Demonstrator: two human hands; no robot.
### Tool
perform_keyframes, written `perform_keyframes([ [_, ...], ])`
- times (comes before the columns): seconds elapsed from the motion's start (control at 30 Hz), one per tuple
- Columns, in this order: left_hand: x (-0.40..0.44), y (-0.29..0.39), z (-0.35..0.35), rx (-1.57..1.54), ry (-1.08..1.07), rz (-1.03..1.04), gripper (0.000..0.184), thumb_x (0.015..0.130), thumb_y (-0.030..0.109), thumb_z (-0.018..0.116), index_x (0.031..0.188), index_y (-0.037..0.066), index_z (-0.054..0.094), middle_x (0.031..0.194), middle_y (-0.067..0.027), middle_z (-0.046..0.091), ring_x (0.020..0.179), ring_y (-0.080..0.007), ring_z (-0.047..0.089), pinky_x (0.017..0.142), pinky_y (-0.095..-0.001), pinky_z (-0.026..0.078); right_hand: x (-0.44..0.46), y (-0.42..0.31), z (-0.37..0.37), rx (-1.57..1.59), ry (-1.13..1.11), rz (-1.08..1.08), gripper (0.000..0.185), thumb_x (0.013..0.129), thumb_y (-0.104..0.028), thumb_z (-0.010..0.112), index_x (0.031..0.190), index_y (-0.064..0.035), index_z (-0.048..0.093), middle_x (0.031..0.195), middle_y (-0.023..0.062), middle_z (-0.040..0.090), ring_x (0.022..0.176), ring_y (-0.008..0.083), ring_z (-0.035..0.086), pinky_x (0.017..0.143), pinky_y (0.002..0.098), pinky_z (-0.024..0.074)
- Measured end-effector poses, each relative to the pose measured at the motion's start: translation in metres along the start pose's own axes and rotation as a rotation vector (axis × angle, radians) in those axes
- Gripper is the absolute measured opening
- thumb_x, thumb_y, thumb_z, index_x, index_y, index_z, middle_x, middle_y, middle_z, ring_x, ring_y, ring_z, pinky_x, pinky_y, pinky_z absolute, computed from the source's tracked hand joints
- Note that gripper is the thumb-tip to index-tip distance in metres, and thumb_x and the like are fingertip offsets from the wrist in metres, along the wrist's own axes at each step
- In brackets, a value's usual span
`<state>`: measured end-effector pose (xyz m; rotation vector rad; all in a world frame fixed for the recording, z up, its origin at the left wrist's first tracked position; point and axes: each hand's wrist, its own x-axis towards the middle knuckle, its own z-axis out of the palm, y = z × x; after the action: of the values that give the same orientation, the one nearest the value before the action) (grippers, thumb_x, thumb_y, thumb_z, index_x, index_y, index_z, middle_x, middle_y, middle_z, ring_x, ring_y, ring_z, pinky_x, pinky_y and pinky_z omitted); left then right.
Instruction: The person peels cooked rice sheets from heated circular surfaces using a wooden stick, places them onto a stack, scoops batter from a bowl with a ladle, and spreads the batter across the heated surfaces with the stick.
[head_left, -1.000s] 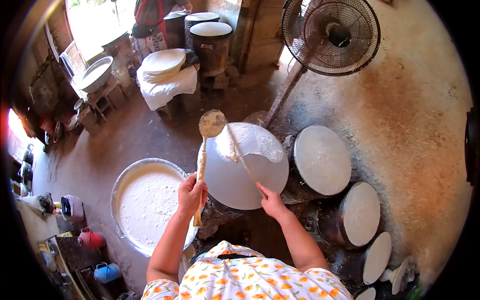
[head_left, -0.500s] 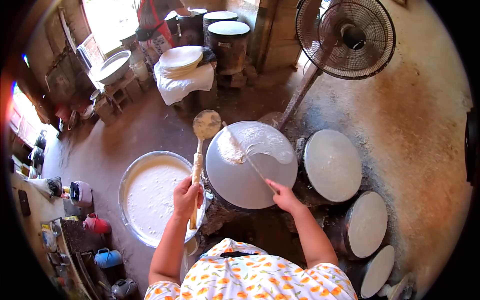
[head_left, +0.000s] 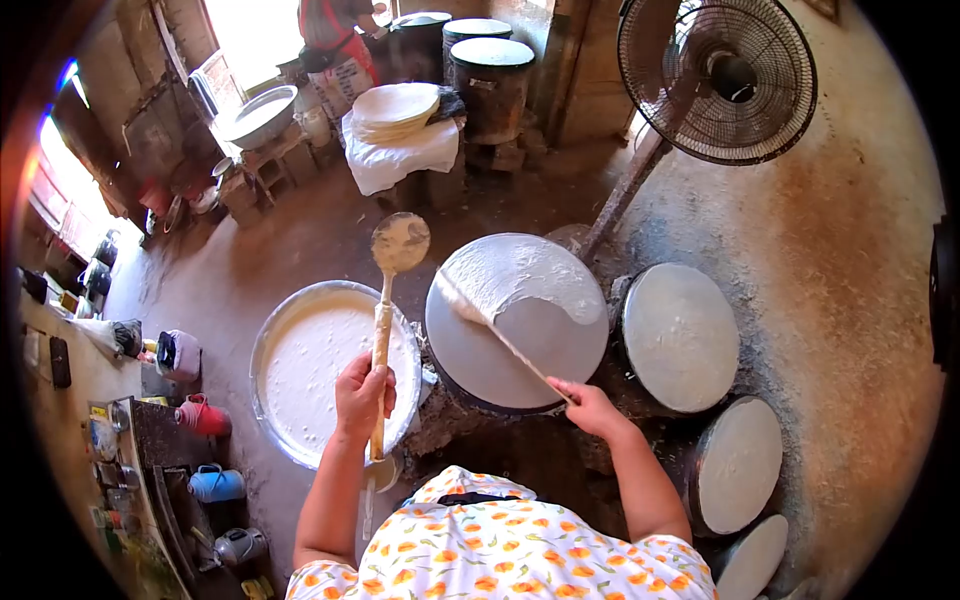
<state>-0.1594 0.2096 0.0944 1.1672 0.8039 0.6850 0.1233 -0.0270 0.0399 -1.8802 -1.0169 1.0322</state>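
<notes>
Ladle (head_left: 400, 243): left of the griddle (head_left: 480, 365), our left fingers (head_left: 365, 385) clamped round its handle; tipping risks drips.
Stick (head_left: 520, 352): over the griddle, our right fingers (head_left: 578, 393) clamped; uneven pressure may tear the white layer (head_left: 530, 262).

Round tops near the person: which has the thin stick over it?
The round top just right of the basin: the thin stick in the right hand crosses it. The tops farther right have no stick over them.
</notes>
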Motion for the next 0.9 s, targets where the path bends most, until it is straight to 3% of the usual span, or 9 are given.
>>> perform_keyframes([
  [0.13,-0.01,-0.006,-0.003,-0.021,0.012,0.028,0.012,0.091,0.011,0.048,0.084,0.001,0.052,0.066,-0.0033,0.054,0.041,-0.0098,0.048,0.035,-0.0222,0.038,-0.002,0.006,-0.019,-0.032,0.1,0.131,0.062,0.071,0.008,0.044,0.127,-0.0143,0.056,0.114,0.0103,0.064,0.099,0.0161,0.061,0.086,0.027,0.0455],
  [0.2,-0.013,-0.006,0.007,-0.017,0.031,0.029,0.013,0.091,0.011,0.049,0.084,0.001,0.052,0.066,-0.0034,0.054,0.041,-0.0099,0.048,0.035,-0.0222,0.038,0.026,0.021,-0.013,-0.059,0.209,-0.046,0.062,0.072,0.008,0.043,0.128,-0.0141,0.056,0.114,0.0107,0.064,0.099,0.0156,0.06,0.087,0.0269,0.0448],
  [0.27,-0.018,-0.004,0.013,-0.025,0.05,0.032,0.013,0.091,0.012,0.049,0.085,0.001,0.052,0.066,-0.0035,0.054,0.04,-0.0099,0.048,0.034,-0.0224,0.038,0.047,0.019,-0.009,0.049,0.126,-0.117,0.062,0.073,0.008,0.041,0.129,-0.0136,0.055,0.113,0.0093,0.065,0.098,0.0142,0.059,0.087,0.0261,0.044],
  [0.37,-0.027,-0.002,0.01,-0.049,0.087,0.024,0.013,0.091,0.013,0.049,0.086,0.001,0.052,0.067,-0.0036,0.054,0.04,-0.0098,0.048,0.034,-0.0223,0.038,0.014,-0.023,-0.028,0.055,-0.141,0.212,0.062,0.071,0.01,0.041,0.129,-0.0107,0.055,0.113,0.0089,0.064,0.101,0.0129,0.058,0.089,0.0246,0.0419],
  [0.43,-0.035,-0.003,0.001,-0.064,0.066,0.049,0.013,0.092,0.013,0.049,0.088,0.001,0.053,0.067,-0.0038,0.054,0.041,-0.01,0.048,0.035,-0.022,0.038,-0.004,-0.007,-0.043,0.054,-0.225,0.133,0.063,0.069,0.012,0.041,0.127,-0.0095,0.056,0.112,0.0093,0.064,0.098,0.0111,0.059,0.087,0.0243,0.0431],
  [0.53,-0.041,-0.006,0.002,-0.036,0.064,0.061,0.013,0.092,0.013,0.048,0.09,0.001,0.053,0.068,-0.0041,0.055,0.041,-0.0101,0.049,0.035,-0.0216,0.039,0.0,0.009,-0.052,-0.004,-0.113,0.215,0.062,0.07,0.012,0.04,0.126,-0.0093,0.057,0.115,0.0088,0.064,0.104,0.0122,0.058,0.09,0.0251,0.0429],
  [0.7,-0.043,-0.007,0.023,-0.098,0.085,0.047,0.013,0.092,0.012,0.048,0.089,0.001,0.052,0.069,-0.0047,0.056,0.042,-0.01,0.049,0.035,-0.0212,0.038,0.052,0.019,-0.025,0.013,0.068,-0.145,0.062,0.07,0.01,0.041,0.126,-0.0103,0.057,0.097,-0.0002,0.065,0.082,0.0085,0.056,0.074,0.0215,0.0442],
  [0.77,-0.051,-0.008,0.015,-0.083,0.09,0.053,0.013,0.092,0.012,0.048,0.088,0.001,0.052,0.069,-0.0049,0.056,0.042,-0.0101,0.049,0.035,-0.021,0.038,0.037,0.012,-0.038,-0.041,-0.213,-0.009,0.066,0.068,0.01,0.042,0.127,-0.0146,0.057,0.086,-0.0022,0.063,0.066,0.0057,0.049,0.062,0.0203,0.0417],
  [0.9,-0.067,-0.007,0.005,-0.046,0.134,0.063,0.013,0.092,0.013,0.049,0.086,0.002,0.051,0.069,-0.0053,0.056,0.041,-0.0102,0.049,0.035,-0.0205,0.038,-0.017,-0.01,-0.082,-0.112,-0.348,0.241,0.065,0.069,0.011,0.041,0.127,-0.014,0.057,0.092,0.0015,0.063,0.072,0.01,0.051,0.068,0.0224,0.0436],
])
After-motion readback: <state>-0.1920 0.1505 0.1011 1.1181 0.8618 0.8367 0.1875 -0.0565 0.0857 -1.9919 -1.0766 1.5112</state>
